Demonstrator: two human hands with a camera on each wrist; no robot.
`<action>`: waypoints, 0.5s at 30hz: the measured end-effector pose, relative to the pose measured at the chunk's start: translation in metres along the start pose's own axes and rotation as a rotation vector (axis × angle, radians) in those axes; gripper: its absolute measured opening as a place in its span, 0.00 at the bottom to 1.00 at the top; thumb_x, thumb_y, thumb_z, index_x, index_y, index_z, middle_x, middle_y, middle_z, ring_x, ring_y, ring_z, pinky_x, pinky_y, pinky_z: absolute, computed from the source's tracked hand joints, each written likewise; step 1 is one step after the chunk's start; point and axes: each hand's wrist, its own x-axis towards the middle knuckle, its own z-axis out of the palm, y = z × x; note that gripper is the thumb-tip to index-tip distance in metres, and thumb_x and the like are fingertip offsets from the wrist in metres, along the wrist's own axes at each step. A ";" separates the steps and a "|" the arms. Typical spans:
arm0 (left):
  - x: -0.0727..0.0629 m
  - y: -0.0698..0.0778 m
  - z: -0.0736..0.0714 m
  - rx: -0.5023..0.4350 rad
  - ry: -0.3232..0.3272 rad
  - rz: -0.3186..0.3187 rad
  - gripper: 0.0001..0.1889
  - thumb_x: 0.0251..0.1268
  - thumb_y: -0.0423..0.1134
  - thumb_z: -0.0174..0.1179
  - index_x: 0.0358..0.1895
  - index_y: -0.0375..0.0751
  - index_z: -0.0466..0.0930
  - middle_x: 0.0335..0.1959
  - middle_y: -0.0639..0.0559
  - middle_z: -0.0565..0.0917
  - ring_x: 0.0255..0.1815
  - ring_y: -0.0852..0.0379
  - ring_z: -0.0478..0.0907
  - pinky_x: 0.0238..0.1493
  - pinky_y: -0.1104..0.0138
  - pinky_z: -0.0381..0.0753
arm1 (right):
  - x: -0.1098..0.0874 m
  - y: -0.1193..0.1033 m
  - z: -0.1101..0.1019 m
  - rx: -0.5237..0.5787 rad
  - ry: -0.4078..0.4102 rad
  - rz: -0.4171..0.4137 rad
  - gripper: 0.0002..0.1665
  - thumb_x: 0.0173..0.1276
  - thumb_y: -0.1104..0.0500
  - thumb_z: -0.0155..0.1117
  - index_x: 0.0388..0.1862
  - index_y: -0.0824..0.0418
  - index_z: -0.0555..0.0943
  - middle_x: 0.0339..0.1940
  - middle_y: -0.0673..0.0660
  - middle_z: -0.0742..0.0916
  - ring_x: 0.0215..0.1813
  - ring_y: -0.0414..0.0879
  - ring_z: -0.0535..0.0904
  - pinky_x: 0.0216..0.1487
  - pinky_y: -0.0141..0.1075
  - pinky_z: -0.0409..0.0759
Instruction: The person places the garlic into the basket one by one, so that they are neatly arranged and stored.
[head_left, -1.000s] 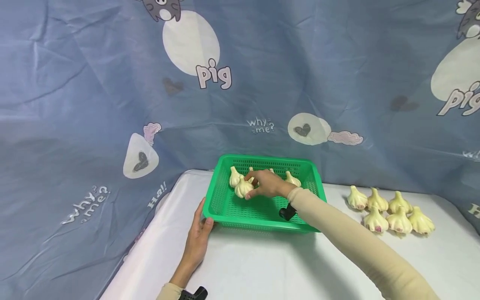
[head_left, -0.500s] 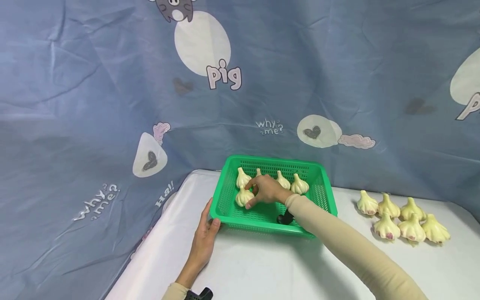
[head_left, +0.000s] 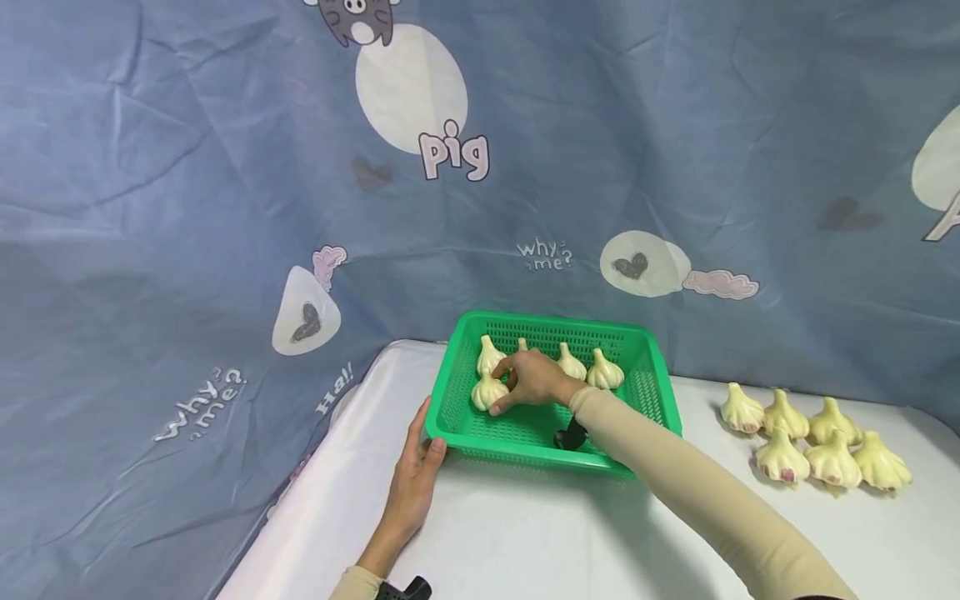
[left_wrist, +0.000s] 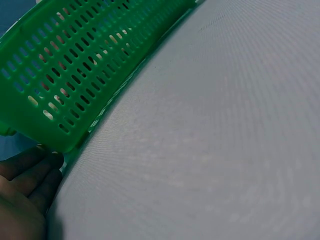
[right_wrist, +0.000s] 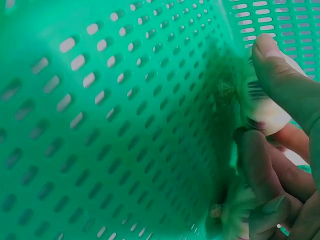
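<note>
In the head view, a green perforated plastic basket [head_left: 525,454] stands on the white table. Inside it my right hand [head_left: 536,379] pinches a garlic bulb [head_left: 489,393] between thumb and fingers, low near the left wall. The right wrist view shows the thumb and fingers on that bulb [right_wrist: 270,115], close to the basket's perforated floor. Several more bulbs line the back of the basket, including one at the back left [head_left: 490,353] and one farther right [head_left: 604,372]; my hand partly covers others. My left hand [head_left: 415,483] touches the basket's front left corner with extended fingers [left_wrist: 35,175].
To the right of the basket, several garlic bulbs [head_left: 832,462] stand in two rows on the white table [head_left: 525,533]. A blue printed cloth [head_left: 525,208] hangs behind and along the left side.
The right hand has lowered the garlic bulb and shifted it slightly left within the basket. The head view has turned a little left. The left hand stays at the basket's corner.
</note>
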 end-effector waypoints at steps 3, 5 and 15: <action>-0.001 0.001 0.002 -0.014 -0.004 -0.001 0.33 0.89 0.44 0.46 0.87 0.70 0.47 0.88 0.52 0.55 0.84 0.43 0.61 0.83 0.40 0.57 | 0.002 0.004 0.003 -0.013 -0.005 -0.006 0.40 0.54 0.38 0.87 0.62 0.55 0.87 0.41 0.51 0.94 0.42 0.41 0.89 0.48 0.40 0.88; -0.001 0.002 0.002 -0.017 -0.004 -0.001 0.33 0.89 0.44 0.46 0.87 0.70 0.47 0.88 0.52 0.54 0.85 0.43 0.60 0.83 0.39 0.55 | 0.003 0.007 0.005 -0.024 -0.005 -0.010 0.41 0.54 0.37 0.87 0.62 0.56 0.87 0.40 0.50 0.93 0.40 0.40 0.88 0.46 0.39 0.88; -0.001 0.002 0.001 0.012 0.007 -0.002 0.33 0.89 0.45 0.46 0.87 0.70 0.47 0.88 0.53 0.54 0.85 0.42 0.59 0.83 0.36 0.54 | 0.007 0.013 0.008 -0.024 0.017 -0.027 0.40 0.52 0.34 0.86 0.60 0.53 0.89 0.40 0.50 0.94 0.35 0.36 0.86 0.45 0.39 0.88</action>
